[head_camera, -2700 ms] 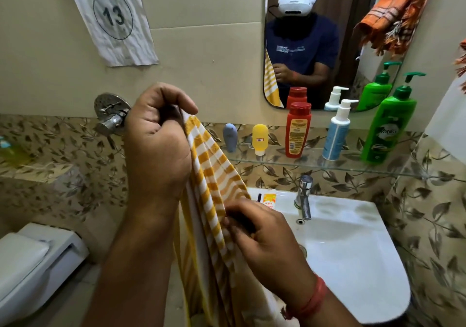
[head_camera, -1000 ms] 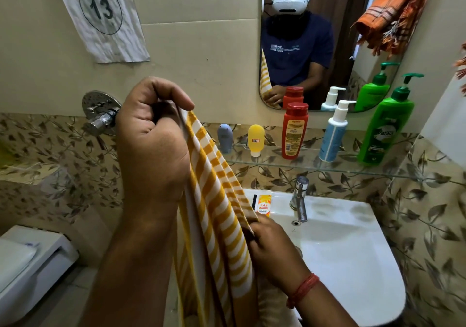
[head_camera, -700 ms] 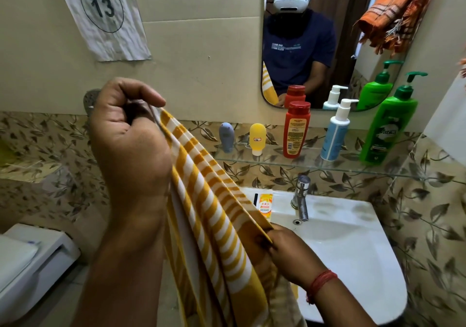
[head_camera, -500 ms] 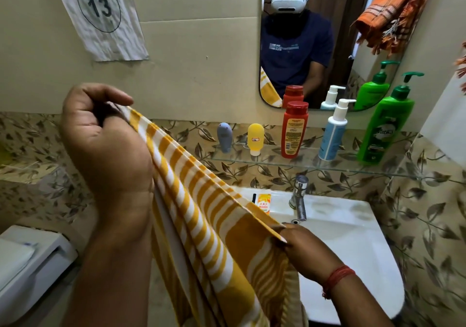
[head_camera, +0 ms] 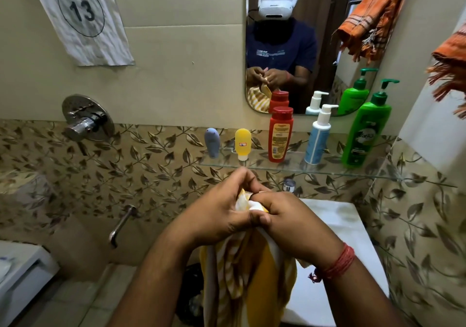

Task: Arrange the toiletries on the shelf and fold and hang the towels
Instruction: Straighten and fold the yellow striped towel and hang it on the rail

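Note:
My left hand and my right hand meet in front of the sink, both gripping the top edge of a yellow-and-white striped towel that hangs down folded between my forearms. On the glass shelf stand a small grey-blue bottle, a yellow tube, a red bottle, a white-and-blue pump bottle and a green pump bottle. An orange towel hangs at the right edge.
A white sink sits below the shelf, its tap partly hidden behind my hands. A mirror hangs above the shelf. A chrome shower valve and spout are on the left wall. A toilet is at lower left.
My left hand came down and right, my right hand rose to meet it. The towel's two held corners are now together and the towel hangs doubled.

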The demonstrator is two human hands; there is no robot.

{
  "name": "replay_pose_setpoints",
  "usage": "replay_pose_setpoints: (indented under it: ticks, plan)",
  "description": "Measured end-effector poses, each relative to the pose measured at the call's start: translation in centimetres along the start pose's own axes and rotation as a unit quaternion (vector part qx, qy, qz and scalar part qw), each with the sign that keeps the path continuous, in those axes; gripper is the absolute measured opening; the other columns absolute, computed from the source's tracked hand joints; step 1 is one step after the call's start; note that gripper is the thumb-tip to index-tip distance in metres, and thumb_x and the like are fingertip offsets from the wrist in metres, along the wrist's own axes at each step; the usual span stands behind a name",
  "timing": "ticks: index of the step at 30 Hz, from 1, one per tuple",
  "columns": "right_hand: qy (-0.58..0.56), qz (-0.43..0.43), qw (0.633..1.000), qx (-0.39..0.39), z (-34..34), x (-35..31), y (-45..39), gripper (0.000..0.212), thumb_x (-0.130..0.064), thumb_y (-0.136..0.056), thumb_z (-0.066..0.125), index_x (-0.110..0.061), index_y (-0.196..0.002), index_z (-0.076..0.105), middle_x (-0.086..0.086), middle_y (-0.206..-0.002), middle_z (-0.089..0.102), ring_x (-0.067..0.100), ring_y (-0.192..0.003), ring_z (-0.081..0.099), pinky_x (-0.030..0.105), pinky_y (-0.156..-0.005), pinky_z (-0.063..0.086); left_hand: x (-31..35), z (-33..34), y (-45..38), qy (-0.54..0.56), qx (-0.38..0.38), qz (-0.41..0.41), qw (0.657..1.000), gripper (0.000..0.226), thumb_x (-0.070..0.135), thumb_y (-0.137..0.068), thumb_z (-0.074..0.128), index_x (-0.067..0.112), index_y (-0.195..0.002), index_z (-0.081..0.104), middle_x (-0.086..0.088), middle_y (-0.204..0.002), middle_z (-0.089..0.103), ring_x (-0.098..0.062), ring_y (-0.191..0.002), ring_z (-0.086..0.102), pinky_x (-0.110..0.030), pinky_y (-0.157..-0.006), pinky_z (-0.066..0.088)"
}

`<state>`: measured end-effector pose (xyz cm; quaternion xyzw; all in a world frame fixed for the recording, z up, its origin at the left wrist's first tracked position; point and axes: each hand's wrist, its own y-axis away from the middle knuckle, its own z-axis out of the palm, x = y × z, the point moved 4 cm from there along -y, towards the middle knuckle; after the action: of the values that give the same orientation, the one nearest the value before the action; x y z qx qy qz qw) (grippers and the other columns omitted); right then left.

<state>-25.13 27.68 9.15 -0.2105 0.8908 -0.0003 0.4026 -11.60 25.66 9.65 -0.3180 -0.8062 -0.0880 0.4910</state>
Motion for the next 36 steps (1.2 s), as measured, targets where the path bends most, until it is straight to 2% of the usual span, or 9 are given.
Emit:
replay_pose_setpoints:
  ticks: [3,7,12,16,20,23,28,31,36]
  plan:
    - [0.052,0.002,0.999,-0.012,-0.3,0.3,0.2,0.016,-0.018,-0.088,0.058,-0.012,-0.073,0.061,0.002,-0.073,0.063,0.018,-0.07,0.058,0.046,-0.064,0.045,0.3,-0.2,-0.1,-0.002,-0.008,0.007,1.0,0.042,0.048,-0.074,0.08,0.032,-0.099,0.051,0.007,-0.112,0.065,-0.017,-0.103,0.065,-0.047,-0.083,0.058]
    - [0.051,0.007,0.998,-0.047,-0.5,0.5,0.7,0.022,-0.023,-0.089,0.057,-0.013,-0.069,0.059,0.005,-0.07,0.061,0.02,-0.068,0.056,0.045,-0.061,0.043,0.1,-0.1,-0.3,-0.047,-0.032,0.001,0.998,0.043,0.051,-0.07,0.082,0.032,-0.092,0.05,0.004,-0.102,0.062,-0.016,-0.088,0.059,-0.046,-0.074,0.053]
    - [0.061,0.007,0.992,-0.108,-1.1,0.7,1.3,0.018,-0.024,-0.093,0.06,-0.02,-0.076,0.066,0.0,-0.079,0.066,0.013,-0.072,0.057,0.038,-0.065,0.044,-0.5,0.5,-0.4,-0.031,-0.072,0.01,0.997,0.039,0.031,-0.077,0.084,0.012,-0.093,0.055,0.011,-0.118,0.067,-0.007,-0.115,0.062,-0.042,-0.098,0.051]
    - [0.062,0.009,0.988,-0.143,-0.9,1.1,1.5,0.016,-0.023,-0.093,0.06,-0.021,-0.079,0.067,-0.001,-0.083,0.069,0.015,-0.078,0.062,0.041,-0.071,0.048,-0.7,0.9,-0.6,-0.081,-0.078,0.016,0.994,0.043,0.053,-0.075,0.077,0.017,-0.094,0.06,0.002,-0.096,0.062,-0.02,-0.093,0.06,-0.053,-0.085,0.051]
    - [0.068,0.017,0.989,-0.134,-1.3,1.7,1.6,0.02,-0.026,-0.096,0.059,-0.031,-0.077,0.064,-0.007,-0.082,0.069,0.007,-0.079,0.062,0.031,-0.071,0.047,-0.5,1.0,-0.8,-0.122,-0.064,0.043,0.99,0.027,0.052,-0.08,0.072,0.03,-0.078,0.056,0.008,-0.09,0.057,-0.013,-0.087,0.057,-0.044,-0.078,0.05]
    - [0.09,0.013,0.988,-0.125,-1.7,2.1,1.5,0.019,-0.029,-0.097,0.057,-0.02,-0.088,0.07,-0.004,-0.086,0.071,0.009,-0.081,0.063,0.035,-0.074,0.048,-0.5,1.1,-1.0,-0.121,-0.052,0.067,0.989,0.016,0.04,-0.084,0.069,0.035,-0.076,0.056,0.009,-0.088,0.057,-0.012,-0.086,0.057,-0.036,-0.076,0.049]
    - [0.087,-0.007,0.99,-0.112,-1.7,2.1,1.4,0.035,-0.044,-0.1,0.05,-0.018,-0.079,0.061,0.0,-0.077,0.064,0.012,-0.071,0.057,0.031,-0.065,0.041,-1.2,1.4,-1.5,-0.041,-0.046,0.044,0.997,0.013,0.038,-0.084,0.06,0.028,-0.076,0.059,0.004,-0.089,0.061,-0.014,-0.089,0.059,-0.04,-0.083,0.047]
    - [0.095,-0.008,0.988,-0.119,-1.7,2.4,1.4,0.036,-0.043,-0.1,0.051,-0.02,-0.072,0.055,0.001,-0.068,0.056,0.008,-0.062,0.048,0.025,-0.058,0.033,-1.8,1.8,-1.7,-0.014,-0.07,0.014,0.997,0.014,0.042,-0.082,0.058,0.03,-0.075,0.061,0.007,-0.086,0.062,-0.014,-0.088,0.058,-0.039,-0.083,0.045]
    - [0.04,0.02,0.993,-0.108,-1.5,3.0,1.3,0.027,-0.035,-0.101,0.051,-0.016,-0.086,0.063,-0.001,-0.083,0.063,0.013,-0.076,0.057,0.032,-0.072,0.044,-2.0,1.3,-2.2,0.025,-0.008,0.009,1.0,0.017,0.041,-0.079,0.059,0.031,-0.066,0.058,0.012,-0.074,0.055,-0.006,-0.075,0.051,-0.026,-0.07,0.039]
